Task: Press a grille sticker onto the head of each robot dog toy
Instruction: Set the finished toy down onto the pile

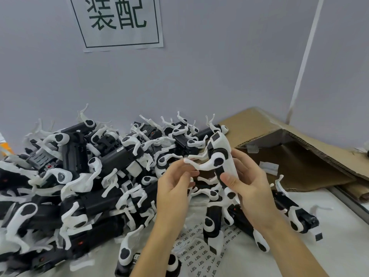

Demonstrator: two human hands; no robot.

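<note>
Right hand (247, 182) grips one toy dog (221, 154) upright, head up, left hand (175, 182) half-open at its front leg; looks like positioning step, next needs a sticker off the sheet (197, 250) below both hands.

Both forearms bare, reaching up from the lower edge, converging toward centre. Right hand (247, 182) raised a little higher than the other, palm turned inward and leftward, thumb laid across the front, fingers wrapped behind and closed in a grasp, fingertips hidden at the back. Right wrist bent slightly, forearm running down to the lower right corner. Left hand (175, 188) just beside it, palm facing up and to the right, fingers loosely curled and spread, holding nothing visible, fingertips pointing toward the right hand without touching it. Left forearm angled from bottom centre, wrist nearly straight. Hands near each other, a narrow gap between.
</note>
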